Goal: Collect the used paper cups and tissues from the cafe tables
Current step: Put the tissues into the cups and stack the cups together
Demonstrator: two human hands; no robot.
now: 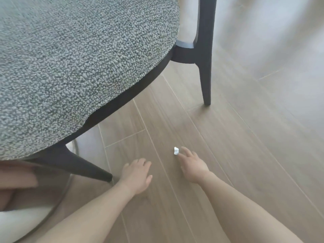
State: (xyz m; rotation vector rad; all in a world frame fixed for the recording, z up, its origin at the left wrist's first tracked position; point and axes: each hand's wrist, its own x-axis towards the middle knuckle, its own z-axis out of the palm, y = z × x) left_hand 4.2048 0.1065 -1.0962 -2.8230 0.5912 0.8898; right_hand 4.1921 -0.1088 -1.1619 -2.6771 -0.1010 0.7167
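A small crumpled white tissue lies on the wooden floor below the chair. My right hand reaches down to it, fingers spread, with the fingertips right beside the tissue and perhaps touching it. My left hand hovers low over the floor to the left, fingers apart and holding nothing. No paper cup is in view.
A chair with a grey bouclé seat fills the upper left. Its dark legs stand on the light wood plank floor. A white rounded object sits at the lower left edge.
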